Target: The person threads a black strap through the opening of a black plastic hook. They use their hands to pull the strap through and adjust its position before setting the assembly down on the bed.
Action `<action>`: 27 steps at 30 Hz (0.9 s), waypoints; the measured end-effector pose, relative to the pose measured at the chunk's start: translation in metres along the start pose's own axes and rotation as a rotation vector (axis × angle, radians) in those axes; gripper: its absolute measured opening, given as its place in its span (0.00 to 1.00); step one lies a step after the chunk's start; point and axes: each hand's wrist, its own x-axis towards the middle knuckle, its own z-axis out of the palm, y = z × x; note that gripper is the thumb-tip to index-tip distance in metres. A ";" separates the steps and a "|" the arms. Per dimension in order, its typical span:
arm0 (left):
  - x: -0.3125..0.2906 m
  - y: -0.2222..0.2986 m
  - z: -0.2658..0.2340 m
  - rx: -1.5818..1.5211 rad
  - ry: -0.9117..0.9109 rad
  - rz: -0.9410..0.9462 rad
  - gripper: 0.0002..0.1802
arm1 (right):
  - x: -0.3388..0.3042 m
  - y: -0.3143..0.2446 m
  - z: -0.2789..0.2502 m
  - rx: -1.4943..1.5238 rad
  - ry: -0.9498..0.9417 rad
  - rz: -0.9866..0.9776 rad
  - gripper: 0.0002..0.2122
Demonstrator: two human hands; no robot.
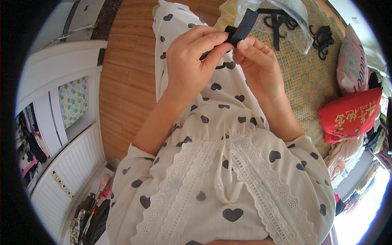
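A black fabric strap [246, 25] is held between my two hands above my lap, its free end sticking up and to the right. My left hand [192, 57] pinches the folded part of it with thumb and fingers. The thumb and fingertips of my right hand [261, 61] close on its lower edge. A dark curved piece shows below my left fingers, mostly hidden by them. Beyond my right hand, on the bed, lies a clear plastic bag [301, 25] with more black straps [277, 30] and curved black pieces in it.
A small heap of black hook-like pieces [322, 43] lies beside the bag on the patterned bed cover [304, 94]. At the right edge are a pink package [351, 63], a red cushion [349, 116] and piled clothes. Wooden floor [126, 77] and a white radiator [75, 175] are at left.
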 end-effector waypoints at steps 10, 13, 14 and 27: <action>-0.009 -0.003 -0.006 -0.480 -0.164 -0.504 0.06 | 0.003 0.004 0.004 -0.339 0.013 -0.352 0.05; -0.011 -0.005 -0.006 -0.463 -0.177 -0.487 0.06 | 0.004 0.004 0.000 -0.386 0.000 -0.288 0.06; -0.010 -0.005 -0.005 -0.464 -0.179 -0.488 0.06 | 0.004 0.005 0.000 -0.362 0.006 -0.287 0.06; -0.009 0.008 0.005 -0.190 -0.075 -0.151 0.07 | -0.005 0.009 0.007 -0.474 0.117 -0.497 0.03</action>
